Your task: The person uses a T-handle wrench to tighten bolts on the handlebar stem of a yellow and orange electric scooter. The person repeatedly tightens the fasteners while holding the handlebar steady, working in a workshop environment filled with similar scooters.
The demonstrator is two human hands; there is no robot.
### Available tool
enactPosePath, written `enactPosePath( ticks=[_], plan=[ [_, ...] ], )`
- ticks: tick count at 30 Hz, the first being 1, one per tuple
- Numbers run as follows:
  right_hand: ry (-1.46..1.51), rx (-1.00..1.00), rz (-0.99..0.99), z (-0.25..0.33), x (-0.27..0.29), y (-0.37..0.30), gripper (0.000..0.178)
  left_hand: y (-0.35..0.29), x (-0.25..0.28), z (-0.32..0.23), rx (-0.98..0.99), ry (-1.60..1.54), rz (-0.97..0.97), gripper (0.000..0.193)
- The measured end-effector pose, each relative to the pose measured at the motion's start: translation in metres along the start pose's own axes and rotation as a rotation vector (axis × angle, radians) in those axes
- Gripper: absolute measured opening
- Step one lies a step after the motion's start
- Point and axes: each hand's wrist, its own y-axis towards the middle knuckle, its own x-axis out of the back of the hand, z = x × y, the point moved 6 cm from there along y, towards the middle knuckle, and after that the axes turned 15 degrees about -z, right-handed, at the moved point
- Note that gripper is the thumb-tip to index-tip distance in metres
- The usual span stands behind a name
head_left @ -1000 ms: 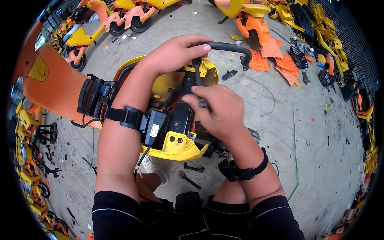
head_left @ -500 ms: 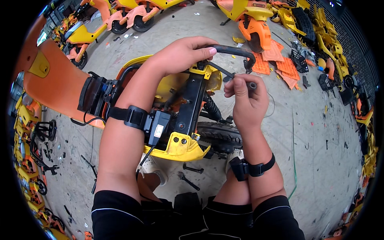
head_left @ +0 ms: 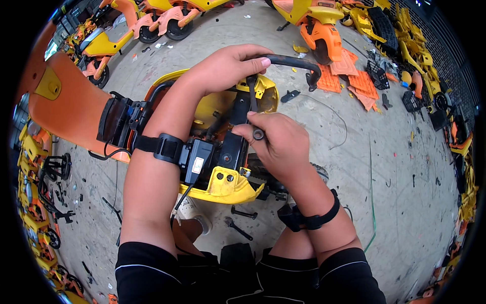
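Head view: the left hand (head_left: 230, 67) is holding a black bar (head_left: 293, 62) while the right hand (head_left: 282, 144) is gripping a wrench (head_left: 253, 99) near the far right corner of the yellow shell (head_left: 230, 188); I'm thinking keeping it straight helps stop slips.

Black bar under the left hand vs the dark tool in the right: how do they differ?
Shape: the black bar curves and hooks at its right end; the dark tool shows a straight shaft.
Pose: the bar runs mostly left to right, the tool's shaft toward the person.
Grip: the left hand wraps over the bar; the right hand holds the tool's lower end.
Shared: both dark.
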Motion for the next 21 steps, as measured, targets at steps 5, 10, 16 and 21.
enactPosePath(
  ticks=[5,10,16,21],
  plan=[
    [0.003,-0.198,-0.043,-0.018,0.012,-0.003,0.025,-0.002,0.000,-0.004,-0.006,0.017,-0.002,0.043],
    [0.627,-0.973,-0.221,-0.090,0.015,-0.001,0.024,-0.003,0.002,-0.002,0.001,0.045,-0.021,0.043],
    [0.762,-0.803,-0.226,-0.071,0.019,-0.007,0.016,0.000,0.003,-0.002,-0.096,0.117,-0.074,0.042],
    [0.116,-0.354,-0.099,-0.039,0.023,-0.002,0.022,0.001,-0.001,0.000,0.014,-0.012,-0.023,0.040]
  ],
)
